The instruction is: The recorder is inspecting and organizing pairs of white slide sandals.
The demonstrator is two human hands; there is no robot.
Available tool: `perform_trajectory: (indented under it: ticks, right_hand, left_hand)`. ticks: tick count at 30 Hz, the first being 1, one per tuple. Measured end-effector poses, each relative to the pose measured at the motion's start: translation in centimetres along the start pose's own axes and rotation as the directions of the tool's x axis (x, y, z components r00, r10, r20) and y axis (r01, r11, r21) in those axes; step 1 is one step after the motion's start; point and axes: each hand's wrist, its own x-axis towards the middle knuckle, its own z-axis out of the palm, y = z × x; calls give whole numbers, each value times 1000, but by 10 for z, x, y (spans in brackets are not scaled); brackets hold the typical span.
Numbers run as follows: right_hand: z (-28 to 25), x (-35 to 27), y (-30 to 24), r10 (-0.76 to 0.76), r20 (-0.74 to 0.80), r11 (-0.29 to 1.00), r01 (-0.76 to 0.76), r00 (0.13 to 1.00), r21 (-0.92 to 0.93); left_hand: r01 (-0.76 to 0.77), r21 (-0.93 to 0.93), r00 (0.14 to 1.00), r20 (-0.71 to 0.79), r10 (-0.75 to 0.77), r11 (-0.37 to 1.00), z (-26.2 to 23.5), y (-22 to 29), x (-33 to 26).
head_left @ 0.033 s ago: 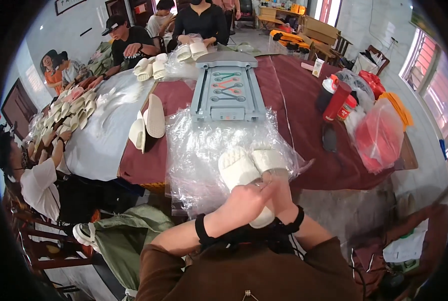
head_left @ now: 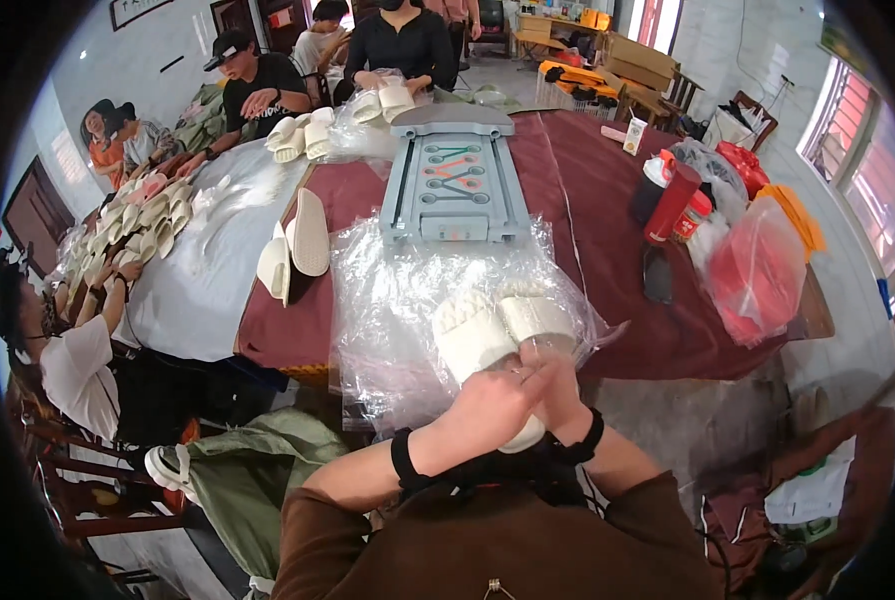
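Over the near edge of the table I hold a pair of cream slide slippers [head_left: 472, 335], their quilted straps facing away from me. My left hand [head_left: 492, 403] is closed at the heel parts, fingers pinched together. Beside it my right hand [head_left: 561, 385] is closed on the same pair, its fingertips meeting those of the left. What lies between the fingertips is hidden. Under and beyond the slippers spreads a heap of clear plastic bags [head_left: 407, 300]. Another pair of cream slippers [head_left: 310, 232] rests to the left, one leaning on its side.
Beyond the bags stands a grey folding plastic stool [head_left: 454, 190]. A red bottle [head_left: 673, 203], a dark phone [head_left: 657, 275] and a pink bag [head_left: 762, 270] lie on the right of the maroon cloth [head_left: 607, 330]. Co-workers handle piled slippers [head_left: 147, 220] at left and far side.
My hands and the slippers have shifted very slightly; less of the sole shows below my left hand. My grip stays the same.
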Motion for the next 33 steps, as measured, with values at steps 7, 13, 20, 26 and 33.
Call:
perform_trajectory:
  ticks: [7, 13, 20, 26, 33]
  right_hand:
    - [33, 61, -19, -66, 115, 872, 113, 991, -476]
    - [75, 126, -31, -56, -78, 913, 19, 995, -408]
    - [106, 128, -34, -160, 73, 964, 172, 984, -201]
    - [41, 26, -36, -565, 428, 813, 563, 706, 145]
    - [-96, -8, -73, -481, 827, 822, -180, 290, 541]
  left_hand:
    - [34, -187, 990, 143, -7, 982, -24, 20, -3]
    - [-28, -66, 958, 284, 46, 997, -63, 33, -18]
    - [200, -37, 965, 182, -190, 979, -90, -2, -36]
    - [578, -454, 794, 121, -595, 678, -91, -43, -82]
    - [816, -101, 557, -130, -821, 569, -54, -96, -103]
